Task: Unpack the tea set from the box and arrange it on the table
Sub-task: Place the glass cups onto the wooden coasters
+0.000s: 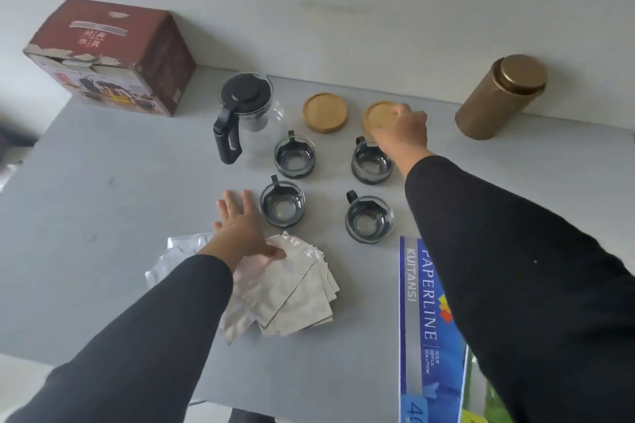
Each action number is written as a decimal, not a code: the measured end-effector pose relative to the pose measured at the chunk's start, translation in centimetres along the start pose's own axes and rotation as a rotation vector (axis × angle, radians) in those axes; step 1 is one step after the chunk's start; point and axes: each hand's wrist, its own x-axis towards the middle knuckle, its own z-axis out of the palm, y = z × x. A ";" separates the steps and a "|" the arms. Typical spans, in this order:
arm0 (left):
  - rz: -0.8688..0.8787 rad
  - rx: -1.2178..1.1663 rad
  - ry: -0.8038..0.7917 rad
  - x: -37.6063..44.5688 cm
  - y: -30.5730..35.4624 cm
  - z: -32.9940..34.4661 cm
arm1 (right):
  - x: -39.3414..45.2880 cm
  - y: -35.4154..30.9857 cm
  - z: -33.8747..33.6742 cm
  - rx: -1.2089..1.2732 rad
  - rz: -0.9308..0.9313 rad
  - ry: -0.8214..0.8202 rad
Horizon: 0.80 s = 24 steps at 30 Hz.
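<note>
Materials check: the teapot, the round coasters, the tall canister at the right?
Teapot: clear glass body, you see the table through it; matte black lid and handle, probably plastic. Coasters: pale tan with a raised rim, likely bamboo or wood. Canister: brushed golden sheen, probably metal.

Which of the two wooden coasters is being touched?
The right-hand coaster, nearer the gold canister: the right hand grips its edge. The other coaster lies untouched beside the teapot.

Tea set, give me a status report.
Right hand on a wooden coaster; left hand open over foil packets. Teapot, four cups out. Nothing blocking.
</note>
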 end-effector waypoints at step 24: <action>-0.034 0.017 -0.043 0.1 0.2 -0.7 | 5.6 0.5 2.4 -0.124 0.048 -0.005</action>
